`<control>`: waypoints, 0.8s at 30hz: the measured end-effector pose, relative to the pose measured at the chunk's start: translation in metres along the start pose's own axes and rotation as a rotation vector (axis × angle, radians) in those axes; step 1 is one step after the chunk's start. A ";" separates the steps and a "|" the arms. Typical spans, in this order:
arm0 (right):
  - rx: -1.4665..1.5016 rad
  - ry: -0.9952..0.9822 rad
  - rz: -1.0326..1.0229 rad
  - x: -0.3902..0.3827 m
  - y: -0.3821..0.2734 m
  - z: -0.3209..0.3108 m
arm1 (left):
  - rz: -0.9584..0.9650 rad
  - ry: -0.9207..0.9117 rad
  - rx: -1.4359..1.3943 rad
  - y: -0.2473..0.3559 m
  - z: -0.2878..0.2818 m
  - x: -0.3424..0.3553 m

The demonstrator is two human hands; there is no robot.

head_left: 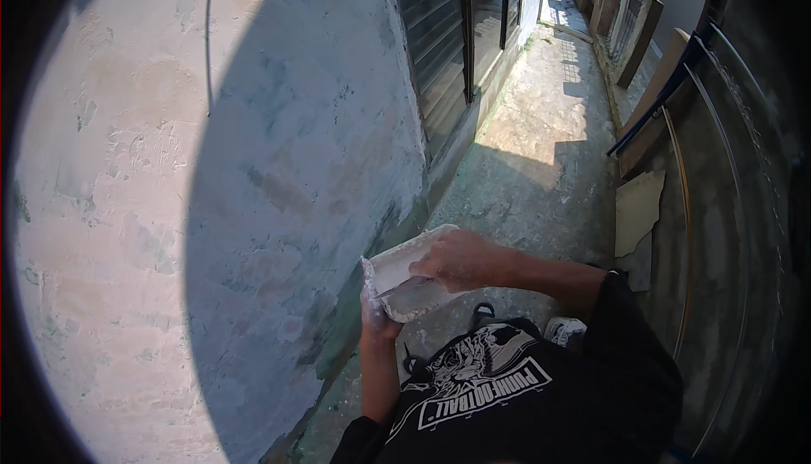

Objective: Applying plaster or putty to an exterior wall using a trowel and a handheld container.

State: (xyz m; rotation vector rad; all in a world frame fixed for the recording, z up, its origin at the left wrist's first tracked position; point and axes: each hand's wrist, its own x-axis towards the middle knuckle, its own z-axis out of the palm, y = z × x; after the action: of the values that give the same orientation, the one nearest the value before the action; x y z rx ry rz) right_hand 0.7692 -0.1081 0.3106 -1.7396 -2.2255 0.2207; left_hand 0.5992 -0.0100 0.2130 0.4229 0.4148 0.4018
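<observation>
My left hand [380, 319], smeared with white, is wrapped round the near left end of a white trough-shaped putty tray [400, 263]. White paste coats the tray's rim and inside. Over the tray, my right hand [460, 260] is closed round a putty knife, its handle hidden in the fist. The thin blade of the putty knife [400, 287] slants down to the left inside the tray, near its left end. Both hands are in front of my body, just right of a patchy white-coated wall [279, 168].
Louvred windows [435, 50] are set in the wall ahead. A concrete walkway [524, 168] runs away beside it. Long thin pipes [680, 202] and a broken board [639, 211] lean at the right. Near my feet stands a whitish object [564, 331], partly hidden.
</observation>
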 end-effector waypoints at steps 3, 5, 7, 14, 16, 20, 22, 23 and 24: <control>-0.020 -0.030 -0.038 -0.027 0.036 -0.009 | 0.000 -0.008 -0.007 -0.027 0.023 0.037; -0.013 -0.064 -0.013 -0.045 0.061 -0.018 | -0.050 0.020 -0.065 -0.046 0.038 0.059; 0.094 -0.017 0.024 -0.063 0.084 -0.032 | -0.079 0.009 -0.072 -0.059 0.051 0.079; 0.094 0.040 0.192 -0.111 0.152 -0.066 | -0.180 0.007 -0.042 -0.090 0.099 0.159; 0.125 0.180 0.230 -0.118 0.174 -0.075 | -0.228 -0.005 -0.035 -0.093 0.108 0.184; 0.175 0.104 0.342 -0.122 0.222 -0.102 | -0.378 -0.044 -0.089 -0.102 0.117 0.251; 0.156 -0.042 0.363 -0.115 0.244 -0.102 | -0.450 -0.071 -0.092 -0.110 0.118 0.287; 0.149 -0.044 0.392 -0.114 0.258 -0.105 | -0.493 -0.094 -0.094 -0.113 0.124 0.307; 0.166 -0.041 0.444 -0.113 0.272 -0.107 | -0.519 -0.107 -0.098 -0.114 0.131 0.325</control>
State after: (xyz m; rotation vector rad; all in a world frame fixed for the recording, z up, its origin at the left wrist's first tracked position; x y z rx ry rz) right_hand 1.0784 -0.1556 0.3117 -2.1243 -1.7588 0.5260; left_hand 0.9648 0.0014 0.1719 0.2268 0.3830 -0.1042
